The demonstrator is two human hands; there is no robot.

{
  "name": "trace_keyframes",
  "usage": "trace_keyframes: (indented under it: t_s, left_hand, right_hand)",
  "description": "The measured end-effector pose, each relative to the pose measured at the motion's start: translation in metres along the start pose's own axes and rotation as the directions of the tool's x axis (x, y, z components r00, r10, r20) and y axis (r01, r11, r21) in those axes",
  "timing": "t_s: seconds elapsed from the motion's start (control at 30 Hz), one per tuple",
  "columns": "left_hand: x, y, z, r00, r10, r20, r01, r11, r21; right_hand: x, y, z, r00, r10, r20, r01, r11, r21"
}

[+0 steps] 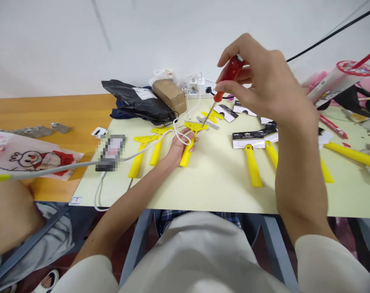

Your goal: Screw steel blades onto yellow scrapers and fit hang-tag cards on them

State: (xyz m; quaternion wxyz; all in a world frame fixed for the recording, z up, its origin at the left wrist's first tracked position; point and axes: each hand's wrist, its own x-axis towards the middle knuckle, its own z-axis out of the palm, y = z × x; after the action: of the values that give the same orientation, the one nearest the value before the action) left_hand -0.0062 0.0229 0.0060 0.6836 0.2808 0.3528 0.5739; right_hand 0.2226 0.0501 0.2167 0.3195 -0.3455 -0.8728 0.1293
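Note:
My left hand (177,147) is closed around a yellow scraper (189,147) with a T-shaped head, held at the middle of the table. High on the right, my right hand (255,77) grips a screwdriver (230,77) by its red handle. The shaft slants down and its tip meets the right part of the scraper's head. Two more yellow scrapers (138,158) lie to the left of my left hand. Just behind the held scraper are thin metal blades (210,123) and small yellow pieces (214,115).
Scrapers in black-and-white card packaging (249,139) lie on the right. A black plastic bag (139,99) and a cardboard box (170,94) stand against the wall by a power strip (200,91). A phone (112,152) is at left; a white cable (142,152) crosses over my left hand. Another person's arm (14,215) is at far left.

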Motion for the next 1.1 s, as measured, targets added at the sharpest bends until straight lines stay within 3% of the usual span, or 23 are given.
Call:
trace_keyframes:
  t_s: [0.1,0.3,0.47,0.6,0.67,0.8,0.97,1.1]
  left_hand:
    - [-0.001,-0.001,0.0,1.0,-0.005,0.029,0.005,1.0,0.002]
    - [0.001,-0.001,-0.002,1.0,0.001,0.017,0.0,1.0,-0.026]
    - [0.002,-0.002,-0.004,0.999,-0.015,0.047,0.016,1.0,-0.025]
    - [0.004,-0.001,-0.005,1.0,0.005,0.028,-0.005,1.0,-0.017]
    - [0.003,-0.001,-0.004,1.0,0.0,0.03,0.0,1.0,-0.02]
    - [0.001,-0.001,-0.001,0.999,-0.027,0.044,0.028,0.999,-0.028]
    - [0.002,0.002,-0.001,1.0,-0.007,0.021,0.007,1.0,-0.025]
    - [0.001,0.001,-0.001,0.999,-0.016,0.046,0.017,1.0,-0.02]
  right_hand:
    - [0.002,0.002,0.004,0.997,0.002,-0.072,-0.009,0.994,-0.109]
    - [0.004,0.011,0.011,0.998,-0.07,0.004,0.07,0.994,0.082]
    - [0.006,0.016,0.015,0.996,-0.063,-0.07,0.061,0.998,-0.028]
    - [0.007,0.015,0.015,0.994,-0.098,0.037,0.092,0.987,0.132]
    - [0.006,0.014,0.014,0.995,-0.097,0.027,0.09,0.98,0.179]
    - [0.006,0.018,0.015,0.996,-0.043,-0.076,0.046,0.998,0.039]
    - [0.005,0.023,0.009,0.999,-0.04,0.037,0.035,0.992,0.122]
    - [0.004,0.018,0.006,1.0,-0.024,-0.02,0.025,0.997,0.076]
